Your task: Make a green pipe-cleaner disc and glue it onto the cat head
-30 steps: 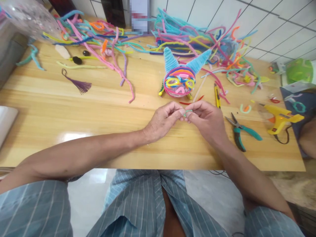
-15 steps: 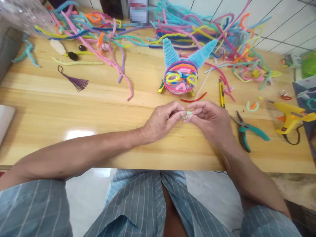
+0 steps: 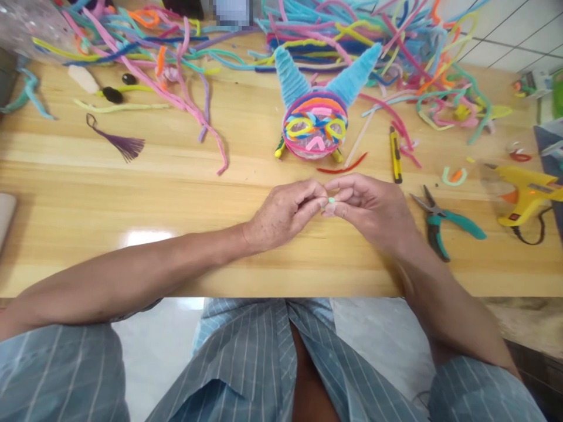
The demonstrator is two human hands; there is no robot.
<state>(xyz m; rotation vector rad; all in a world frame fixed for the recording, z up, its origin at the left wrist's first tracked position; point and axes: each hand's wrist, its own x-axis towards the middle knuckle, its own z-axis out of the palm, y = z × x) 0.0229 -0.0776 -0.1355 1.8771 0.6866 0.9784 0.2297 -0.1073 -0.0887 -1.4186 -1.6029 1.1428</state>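
My left hand (image 3: 284, 214) and my right hand (image 3: 373, 211) meet fingertip to fingertip over the wooden table (image 3: 132, 193), near its front edge. Between them they pinch a short light-green pipe cleaner piece (image 3: 331, 201), mostly hidden by the fingers. Just beyond the hands stands a round face figure (image 3: 315, 126) wound from coloured pipe cleaners, with two blue cone ears. A red pipe cleaner piece (image 3: 343, 169) lies between the figure and my hands.
Right of my right hand lie teal-handled pliers (image 3: 440, 221), a yellow utility knife (image 3: 395, 155) and a yellow glue gun (image 3: 528, 193). Heaps of coloured pipe cleaners (image 3: 352, 41) cover the far side. A purple tassel (image 3: 118, 140) lies at the left.
The view has tilted down a little, so the table things sit higher in frame. My fingers have closed tighter on the green piece, and less of it shows than a second ago.
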